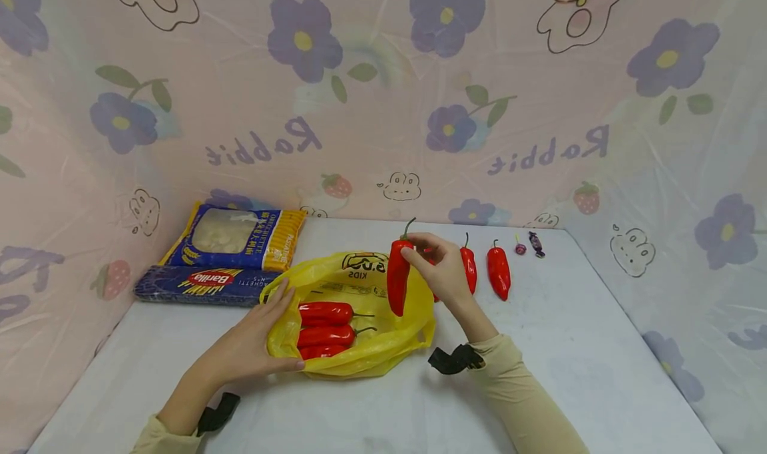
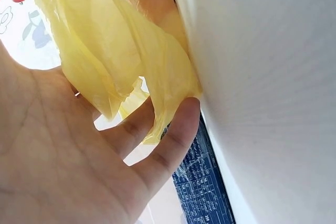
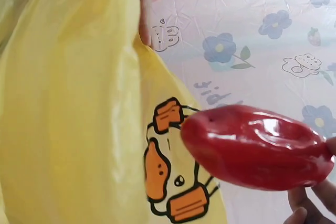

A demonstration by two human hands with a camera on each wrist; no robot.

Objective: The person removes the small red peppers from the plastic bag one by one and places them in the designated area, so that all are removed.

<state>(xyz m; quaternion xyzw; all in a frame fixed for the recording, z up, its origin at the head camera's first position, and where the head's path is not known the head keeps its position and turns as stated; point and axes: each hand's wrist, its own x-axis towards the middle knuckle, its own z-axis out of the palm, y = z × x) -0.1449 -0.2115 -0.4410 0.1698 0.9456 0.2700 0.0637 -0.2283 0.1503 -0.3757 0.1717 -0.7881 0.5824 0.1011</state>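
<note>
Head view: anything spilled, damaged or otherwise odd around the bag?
Nothing looks spilled or damaged around the bag. One oddity: on the backdrop, "Rabbit" reads backwards, though the label on the Barilla pack reads normally.

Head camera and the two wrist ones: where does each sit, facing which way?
Head: worn on the head, facing forward and down at the yellow plastic bag; left hand, right hand and sleeves show.
Left wrist: sits there, facing the bag and spaghetti packet past the left palm and fingers.
Right wrist: sits there, facing the bag's side and red chili pepper; right fingertips and part of the left hand show.
Shared: head and right wrist show this pepper.
</note>
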